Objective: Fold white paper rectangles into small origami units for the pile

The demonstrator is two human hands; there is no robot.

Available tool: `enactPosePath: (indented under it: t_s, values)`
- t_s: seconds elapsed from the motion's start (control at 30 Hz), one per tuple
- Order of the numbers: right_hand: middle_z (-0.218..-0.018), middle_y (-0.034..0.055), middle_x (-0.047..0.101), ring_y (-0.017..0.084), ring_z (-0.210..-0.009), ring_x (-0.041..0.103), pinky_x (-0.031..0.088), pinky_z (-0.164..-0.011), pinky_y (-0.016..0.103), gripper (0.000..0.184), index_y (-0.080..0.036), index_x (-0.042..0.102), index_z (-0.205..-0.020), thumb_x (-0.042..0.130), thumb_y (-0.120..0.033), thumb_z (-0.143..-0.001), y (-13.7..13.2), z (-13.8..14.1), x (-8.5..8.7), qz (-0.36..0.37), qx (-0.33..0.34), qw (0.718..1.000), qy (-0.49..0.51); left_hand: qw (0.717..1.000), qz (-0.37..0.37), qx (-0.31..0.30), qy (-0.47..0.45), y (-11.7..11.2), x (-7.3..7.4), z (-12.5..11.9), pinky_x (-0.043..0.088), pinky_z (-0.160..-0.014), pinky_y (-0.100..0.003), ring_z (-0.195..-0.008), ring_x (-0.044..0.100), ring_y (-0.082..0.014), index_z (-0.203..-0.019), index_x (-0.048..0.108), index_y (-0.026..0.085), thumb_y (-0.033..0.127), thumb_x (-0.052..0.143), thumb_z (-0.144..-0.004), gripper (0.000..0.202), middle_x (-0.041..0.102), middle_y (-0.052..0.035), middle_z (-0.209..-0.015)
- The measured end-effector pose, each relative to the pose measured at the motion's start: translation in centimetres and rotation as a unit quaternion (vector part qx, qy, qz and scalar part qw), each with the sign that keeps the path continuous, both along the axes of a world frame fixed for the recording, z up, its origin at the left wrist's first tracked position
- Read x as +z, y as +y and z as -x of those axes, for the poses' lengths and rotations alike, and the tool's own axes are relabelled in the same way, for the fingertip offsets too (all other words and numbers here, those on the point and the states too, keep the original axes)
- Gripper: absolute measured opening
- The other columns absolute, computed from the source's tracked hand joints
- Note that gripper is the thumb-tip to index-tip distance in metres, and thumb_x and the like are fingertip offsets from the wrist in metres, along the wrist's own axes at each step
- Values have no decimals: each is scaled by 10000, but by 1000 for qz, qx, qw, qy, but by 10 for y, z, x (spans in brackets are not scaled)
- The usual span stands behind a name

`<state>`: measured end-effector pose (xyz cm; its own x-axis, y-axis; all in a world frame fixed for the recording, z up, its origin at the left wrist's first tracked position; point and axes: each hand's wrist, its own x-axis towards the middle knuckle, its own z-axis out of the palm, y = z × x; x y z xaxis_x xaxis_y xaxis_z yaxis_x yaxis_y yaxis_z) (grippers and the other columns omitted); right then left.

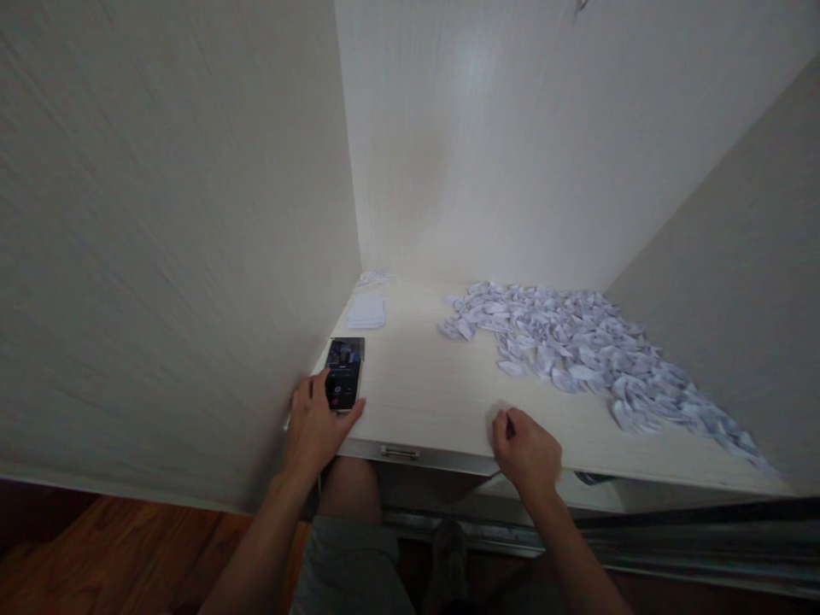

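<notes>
A black smartphone with a lit screen lies on the white desk top near the left wall. My left hand spans its lower end, with the thumb at the right edge and the fingers at the left edge. My right hand is curled into a loose fist by the front edge of the desk, and nothing shows in it. Behind the phone is a neat stack of white paper. To the right spreads a large heap of folded white paper pieces.
Some thin white scraps lie in the back left corner. Walls enclose the white desk on the left, back and right. A drawer handle sits on its front face. My legs are below, above a wooden floor.
</notes>
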<state>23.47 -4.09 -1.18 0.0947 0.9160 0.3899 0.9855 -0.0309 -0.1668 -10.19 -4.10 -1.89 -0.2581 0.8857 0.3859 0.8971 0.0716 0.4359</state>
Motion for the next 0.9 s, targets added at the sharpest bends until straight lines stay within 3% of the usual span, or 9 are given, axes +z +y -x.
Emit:
enactPosePath:
  t_s: [0.37,0.6,0.9]
  values:
    - [-621,29,595,124,-541,415,147,-549,282,326,-170,614,-657,499,-304,-931,0,-1,-3,-10,-4,1000,2,998,45,-29,44,-1,1,2,428,-1016,-513,-1215,468,-379,-1371,567,258,579,584,-842,619,467,-161,-1258]
    - [-631,29,599,126,-551,426,139,-552,291,323,-173,607,-654,498,-294,-932,0,0,-2,-9,-5,1000,-4,999,32,-15,34,-3,2,0,433,-1019,-492,-1185,501,-362,-1440,441,177,603,576,-840,748,495,-174,-1253]
    - [-634,25,595,123,-552,399,139,-557,286,321,-167,604,-654,511,-298,-932,0,0,-1,0,-7,1000,6,999,-27,-21,15,-4,-1,2,435,-1033,-479,-1174,531,-349,-1335,469,138,614,613,-817,718,561,-165,-1204]
